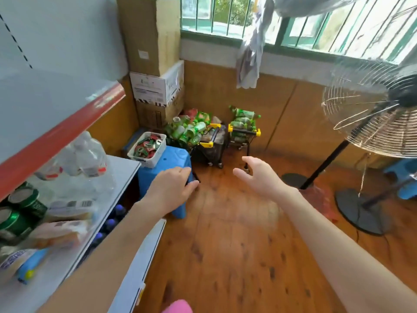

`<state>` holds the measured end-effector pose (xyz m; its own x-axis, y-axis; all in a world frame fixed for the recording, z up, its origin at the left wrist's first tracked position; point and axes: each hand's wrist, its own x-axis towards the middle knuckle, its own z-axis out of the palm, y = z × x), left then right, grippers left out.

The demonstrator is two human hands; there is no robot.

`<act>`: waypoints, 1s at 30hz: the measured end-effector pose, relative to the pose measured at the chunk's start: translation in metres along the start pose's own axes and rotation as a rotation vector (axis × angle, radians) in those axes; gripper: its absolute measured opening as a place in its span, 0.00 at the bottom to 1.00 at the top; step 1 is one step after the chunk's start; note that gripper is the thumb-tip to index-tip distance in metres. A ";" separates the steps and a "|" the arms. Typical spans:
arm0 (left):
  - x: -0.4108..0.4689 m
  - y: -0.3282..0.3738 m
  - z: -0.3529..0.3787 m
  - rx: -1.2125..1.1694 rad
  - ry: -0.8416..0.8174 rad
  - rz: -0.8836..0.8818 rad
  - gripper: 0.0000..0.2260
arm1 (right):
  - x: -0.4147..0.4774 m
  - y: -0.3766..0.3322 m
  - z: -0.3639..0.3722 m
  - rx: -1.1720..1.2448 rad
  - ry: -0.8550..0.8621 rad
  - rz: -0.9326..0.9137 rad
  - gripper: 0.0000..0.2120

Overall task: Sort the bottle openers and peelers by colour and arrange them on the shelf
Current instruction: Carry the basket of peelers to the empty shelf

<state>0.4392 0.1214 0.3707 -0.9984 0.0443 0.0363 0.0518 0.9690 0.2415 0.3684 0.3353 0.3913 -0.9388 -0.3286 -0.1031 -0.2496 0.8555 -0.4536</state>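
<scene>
Hands reach forward and low, both empty with fingers spread; the left hand lies palm-down on the near corner of the blue stool, seemingly to grip or shift it, while the right hand hangs open over the wooden floor, touching nothing. At about eleven o'clock from the left hand, a white basket sits on the stool's far side, heaped with red and green bottle openers; raised there, it probably keeps them within reach. At nine o'clock runs the shelf, its lower tier crowded with bottles and cans; sorting looks not yet begun.
</scene>
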 end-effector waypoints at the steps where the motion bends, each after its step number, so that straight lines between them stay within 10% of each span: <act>1: 0.017 -0.010 0.001 -0.008 0.006 -0.035 0.33 | 0.026 -0.003 -0.001 -0.003 -0.014 -0.030 0.27; 8: 0.148 -0.090 0.018 -0.075 0.030 -0.274 0.19 | 0.215 -0.027 0.015 -0.075 -0.122 -0.200 0.26; 30: 0.430 -0.277 0.102 -0.423 -0.017 -1.212 0.16 | 0.692 -0.069 0.114 -0.204 -0.655 -0.493 0.27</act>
<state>-0.0074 -0.1030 0.2207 -0.4131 -0.8012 -0.4330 -0.8847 0.2403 0.3994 -0.2373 0.0034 0.2505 -0.3998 -0.7952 -0.4558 -0.6919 0.5880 -0.4190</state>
